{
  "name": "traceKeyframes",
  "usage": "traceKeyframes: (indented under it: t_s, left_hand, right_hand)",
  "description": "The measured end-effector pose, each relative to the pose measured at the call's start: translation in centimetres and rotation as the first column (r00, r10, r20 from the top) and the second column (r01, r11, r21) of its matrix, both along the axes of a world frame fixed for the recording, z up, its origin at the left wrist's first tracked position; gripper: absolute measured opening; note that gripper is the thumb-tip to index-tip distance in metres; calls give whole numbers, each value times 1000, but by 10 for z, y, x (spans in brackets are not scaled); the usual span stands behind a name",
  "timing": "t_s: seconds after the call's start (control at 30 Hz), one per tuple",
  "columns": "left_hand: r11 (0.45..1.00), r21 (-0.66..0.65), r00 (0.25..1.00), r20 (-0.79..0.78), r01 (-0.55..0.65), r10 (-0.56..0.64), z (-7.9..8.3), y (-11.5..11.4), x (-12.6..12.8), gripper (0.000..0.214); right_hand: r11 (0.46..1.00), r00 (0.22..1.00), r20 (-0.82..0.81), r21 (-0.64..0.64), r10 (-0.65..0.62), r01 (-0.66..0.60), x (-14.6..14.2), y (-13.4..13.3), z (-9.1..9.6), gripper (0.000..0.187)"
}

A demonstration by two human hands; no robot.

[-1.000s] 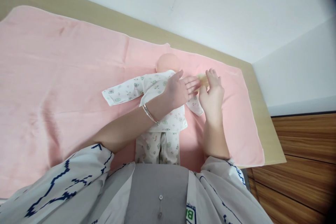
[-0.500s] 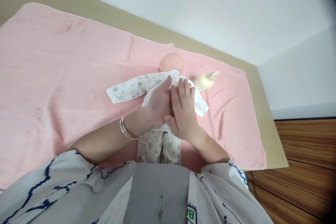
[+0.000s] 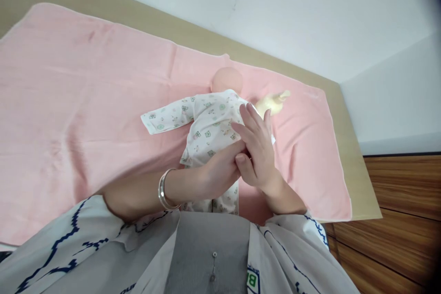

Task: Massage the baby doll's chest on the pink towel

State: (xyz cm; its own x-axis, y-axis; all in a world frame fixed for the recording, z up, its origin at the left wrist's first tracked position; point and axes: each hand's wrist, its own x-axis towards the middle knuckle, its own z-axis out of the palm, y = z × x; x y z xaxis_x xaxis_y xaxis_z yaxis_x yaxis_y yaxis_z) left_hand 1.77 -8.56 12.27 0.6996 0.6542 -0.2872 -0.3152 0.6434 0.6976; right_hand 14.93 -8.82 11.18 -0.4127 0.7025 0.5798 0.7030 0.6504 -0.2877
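Observation:
My left hand (image 3: 220, 172), with a silver bangle at its wrist, is curled closed, its fingertips pressed into the palm of my right hand and partly hidden there. The right hand (image 3: 257, 147) is open, fingers stretched up and slightly apart. No object shows between them. Below both hands lies a baby doll (image 3: 210, 124) in a white patterned top and trousers, its round head (image 3: 227, 80) toward the wall. My hands cover its right-side sleeve and part of its body. Beyond my right hand rests a pale yellow bottle (image 3: 272, 102) with a spout-like top.
A pink blanket (image 3: 113, 82) with some creases covers most of the light wooden table (image 3: 356, 183). A white wall (image 3: 292, 14) stands along the far edge. Brown wood-grain panelling (image 3: 406, 188) lies at the right.
My palms were pressed flat together over the doll's chest. Now the left fingers are curled into the right palm, and both hands have shifted right, showing more of the doll's top.

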Motion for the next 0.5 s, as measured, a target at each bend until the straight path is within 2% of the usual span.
traceKeyframes:
  t_s: [0.1, 0.2, 0.27, 0.33, 0.4, 0.5]
  left_hand:
    - [989, 147, 990, -139, -2, 23, 1, 9, -9, 30]
    - [945, 327, 956, -275, -3, 99, 7, 31, -18, 50]
    - [940, 340, 946, -293, -30, 136, 15, 46, -26, 60]
    - [949, 305, 955, -248, -80, 160, 23, 53, -32, 68]
    - [946, 305, 957, -222, -113, 185, 24, 50, -34, 72]
    - [897, 438, 926, -310, -62, 215, 7, 33, -24, 63]
  right_hand:
    - [999, 999, 20, -15, -36, 37, -2, -1, -2, 47]
    - [993, 992, 94, -75, -82, 89, -10, -4, -8, 54]
    - [991, 990, 130, -115, -58, 73, -16, -9, -11, 58]
    - [991, 989, 147, -136, 12, 8, -21, -15, -13, 63]
    - [990, 985, 161, -134, 60, -38, -25, -20, -14, 67]
    - [995, 986, 151, -76, 68, -57, -26, -25, -14, 71]
